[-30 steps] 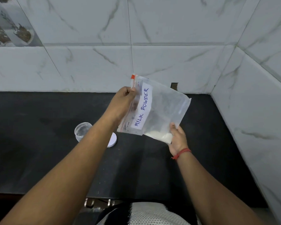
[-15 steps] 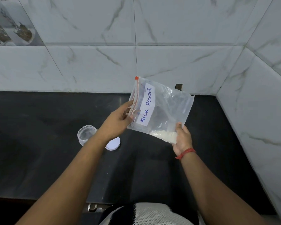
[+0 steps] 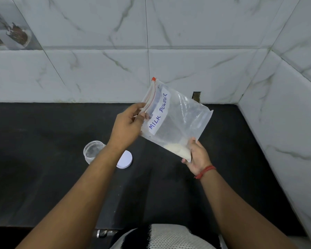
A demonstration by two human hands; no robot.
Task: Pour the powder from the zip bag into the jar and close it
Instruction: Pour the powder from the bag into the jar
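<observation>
A clear zip bag (image 3: 180,119) labelled "MILK POWDER" hangs tilted above the black counter, its red zip edge up and to the left. White powder (image 3: 177,151) lies in its lower corner. My left hand (image 3: 127,126) pinches the zip edge. My right hand (image 3: 197,157) grips the bottom corner by the powder. A small clear jar (image 3: 92,151) stands open on the counter, partly behind my left forearm. Its white lid (image 3: 125,159) lies flat just right of it.
The black counter (image 3: 43,141) runs to marble-tiled walls at the back and on the right (image 3: 285,132). A small dark notch (image 3: 197,96) shows in the back wall. A metal handle (image 3: 104,232) sits below the counter's front edge.
My left hand has slid down the zip edge and its fingers now pinch the opening. The bag has shifted slightly right and tilted a little more. The view has shifted a little.
</observation>
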